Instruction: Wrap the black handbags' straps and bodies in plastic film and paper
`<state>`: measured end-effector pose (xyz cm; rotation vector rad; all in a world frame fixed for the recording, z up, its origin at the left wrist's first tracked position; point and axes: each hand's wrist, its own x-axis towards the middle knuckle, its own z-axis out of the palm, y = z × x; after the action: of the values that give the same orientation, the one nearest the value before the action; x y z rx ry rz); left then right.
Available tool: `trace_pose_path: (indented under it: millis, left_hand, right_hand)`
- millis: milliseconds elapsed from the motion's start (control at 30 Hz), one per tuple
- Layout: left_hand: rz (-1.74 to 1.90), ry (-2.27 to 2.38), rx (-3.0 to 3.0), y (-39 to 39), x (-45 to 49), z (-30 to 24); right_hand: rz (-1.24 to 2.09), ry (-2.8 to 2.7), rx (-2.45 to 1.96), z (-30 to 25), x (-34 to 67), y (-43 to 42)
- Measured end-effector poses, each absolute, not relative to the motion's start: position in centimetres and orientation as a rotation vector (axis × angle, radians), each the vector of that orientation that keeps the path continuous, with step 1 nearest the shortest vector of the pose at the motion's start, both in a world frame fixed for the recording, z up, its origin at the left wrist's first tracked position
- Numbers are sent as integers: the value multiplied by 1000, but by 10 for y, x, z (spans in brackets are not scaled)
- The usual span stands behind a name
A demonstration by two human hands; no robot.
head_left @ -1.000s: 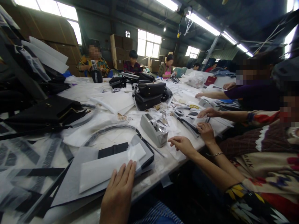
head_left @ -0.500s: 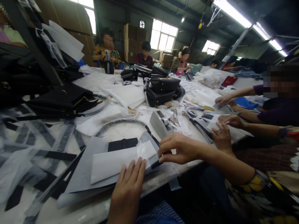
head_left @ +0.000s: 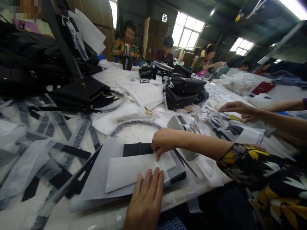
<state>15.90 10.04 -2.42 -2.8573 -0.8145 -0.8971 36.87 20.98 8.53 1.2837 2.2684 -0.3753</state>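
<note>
A black handbag (head_left: 130, 149) lies in front of me, partly covered by grey-white wrapping paper (head_left: 94, 182). Its film-wrapped handle (head_left: 134, 122) arches away behind it. Across the bag lies a folded white sheet (head_left: 127, 171), with a translucent strip that looks like clear tape (head_left: 165, 164) near its right end. My left hand (head_left: 146, 198) rests flat on the sheet's lower edge, fingers stretched out. My right hand (head_left: 163, 143) is bent over the sheet's upper edge, its curled fingertips pressed down beside the strip. What those fingertips hold, if anything, is hidden.
Behind my right hand stands a grey device resembling a tape dispenser (head_left: 178, 123). Film-wrapped straps (head_left: 72, 150) spread across the left. More black bags (head_left: 184, 91) are stacked farther back. At the right, a co-worker's hands (head_left: 242, 110) reach over the table.
My right hand has moved left from the bag's right end onto the sheet, its fingers turning downward. My left hand stays flat. The view has shifted, and a co-worker's hands at the right have moved.
</note>
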Motion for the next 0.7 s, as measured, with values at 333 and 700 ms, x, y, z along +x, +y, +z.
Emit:
trace_pose_path:
  millis: [333, 700]
  left_hand:
    - [-975, -803, -2840, 103, 161, -38]
    - [-979, -668, -2755, 110, 159, -56]
  right_hand:
    - [-652, 2097, 1423, 66, 384, 244]
    - [-1345, 1927, 1543, 28, 424, 270]
